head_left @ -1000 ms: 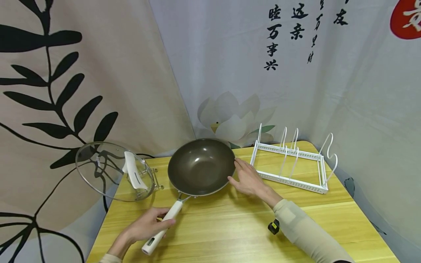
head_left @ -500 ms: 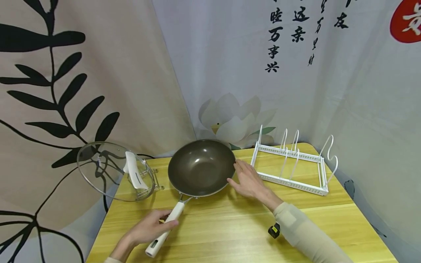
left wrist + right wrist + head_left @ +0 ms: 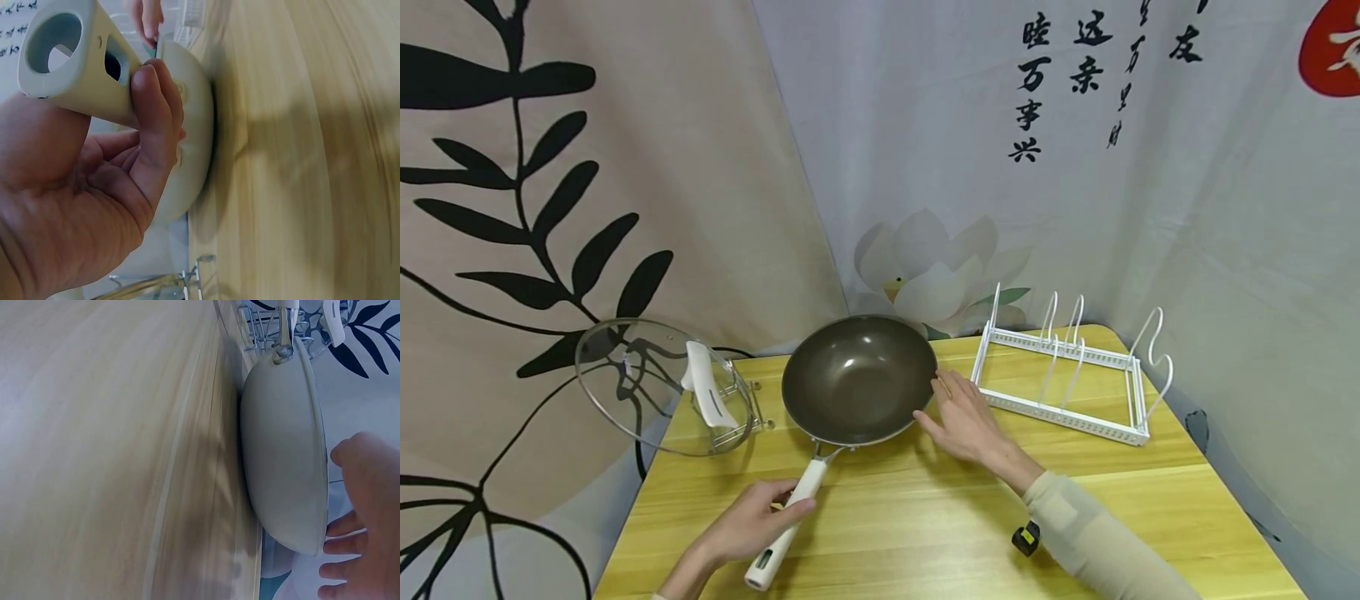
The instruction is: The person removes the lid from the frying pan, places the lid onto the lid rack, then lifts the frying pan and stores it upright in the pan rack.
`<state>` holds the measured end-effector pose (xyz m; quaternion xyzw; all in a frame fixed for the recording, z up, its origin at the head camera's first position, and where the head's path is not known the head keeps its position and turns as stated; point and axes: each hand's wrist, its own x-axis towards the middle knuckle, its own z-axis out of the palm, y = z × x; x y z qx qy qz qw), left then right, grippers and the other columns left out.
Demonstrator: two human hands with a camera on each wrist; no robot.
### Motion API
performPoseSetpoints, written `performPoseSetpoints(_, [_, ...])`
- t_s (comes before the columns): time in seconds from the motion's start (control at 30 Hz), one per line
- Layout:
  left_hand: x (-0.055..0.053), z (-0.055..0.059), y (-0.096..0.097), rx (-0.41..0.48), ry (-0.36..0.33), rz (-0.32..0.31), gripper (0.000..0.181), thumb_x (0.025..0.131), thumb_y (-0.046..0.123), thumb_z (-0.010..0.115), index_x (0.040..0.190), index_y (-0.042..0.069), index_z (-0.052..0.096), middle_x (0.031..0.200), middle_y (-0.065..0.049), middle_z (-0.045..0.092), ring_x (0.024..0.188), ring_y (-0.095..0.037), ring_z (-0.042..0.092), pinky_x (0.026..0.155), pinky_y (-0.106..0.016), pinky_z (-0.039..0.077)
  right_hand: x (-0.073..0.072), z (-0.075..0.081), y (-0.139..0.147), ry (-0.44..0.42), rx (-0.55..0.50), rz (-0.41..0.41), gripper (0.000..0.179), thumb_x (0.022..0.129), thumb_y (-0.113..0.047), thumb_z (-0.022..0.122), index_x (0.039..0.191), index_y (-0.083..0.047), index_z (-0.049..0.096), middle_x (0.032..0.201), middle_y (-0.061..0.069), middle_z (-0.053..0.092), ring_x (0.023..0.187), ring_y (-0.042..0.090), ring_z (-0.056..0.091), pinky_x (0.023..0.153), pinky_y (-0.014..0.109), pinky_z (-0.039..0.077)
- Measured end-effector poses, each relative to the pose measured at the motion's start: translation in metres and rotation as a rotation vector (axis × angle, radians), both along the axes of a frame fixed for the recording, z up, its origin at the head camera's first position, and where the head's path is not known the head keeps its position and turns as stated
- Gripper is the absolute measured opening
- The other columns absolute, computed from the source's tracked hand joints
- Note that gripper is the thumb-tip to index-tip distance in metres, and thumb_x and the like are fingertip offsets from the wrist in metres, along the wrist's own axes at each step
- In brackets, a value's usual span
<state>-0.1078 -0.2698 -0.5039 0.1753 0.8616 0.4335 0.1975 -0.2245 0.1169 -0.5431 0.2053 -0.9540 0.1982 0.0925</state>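
A wok (image 3: 859, 379) with a dark inside and a pale outside sits toward the back of the wooden table. My left hand (image 3: 747, 525) holds its white handle (image 3: 786, 529), thumb on top and fingers beneath. Close up in the left wrist view, the handle's hollow end (image 3: 75, 56) lies between thumb and fingers. On the opposite side, my right hand (image 3: 966, 425) has its fingers spread, fingertips right at the wok's rim. In the right wrist view, those fingers (image 3: 347, 547) lie along the rim of the pale wok (image 3: 281, 450).
Left of the wok, a glass lid (image 3: 662, 450) with a white handle leans upright in a wire stand (image 3: 758, 408). A white rack (image 3: 1063, 421) with upright hoops stands at the right. Near my right sleeve lies a small black-and-yellow object (image 3: 1026, 538). Printed curtains hang behind the table.
The wok's handle has swung slightly to the right, with my left hand moving along on it. My right hand stays at the rim, its thumb slightly further left.
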Motion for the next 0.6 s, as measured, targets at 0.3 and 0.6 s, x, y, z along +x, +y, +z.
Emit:
performPoseSetpoints(0.3, [0.003,0.0,0.008,0.001,-0.033,0.026,0.034,0.118,0.036,0.063,0.119,0.005,0.075,0.104,-0.013,0.076,0.088,-0.008,0.069,0.073,-0.025,0.06,0.002,-0.001,-0.003,0.05,0.009,0.003,0.078,0.113,-0.054,0.063,0.157,0.009,0.057,0.169,0.031,0.052,0.158,0.053,0.05,0.136,0.066,0.039])
performPoseSetpoints(0.6, [0.006,-0.002,0.016,-0.015,0.0,0.036,0.032,0.117,0.04,0.063,0.118,0.011,0.076,0.105,-0.014,0.078,0.089,-0.007,0.07,0.073,-0.025,0.061,0.003,0.0,-0.004,0.053,0.008,0.006,0.078,0.112,-0.053,0.065,0.157,0.01,0.057,0.168,0.031,0.052,0.158,0.053,0.05,0.135,0.067,0.039])
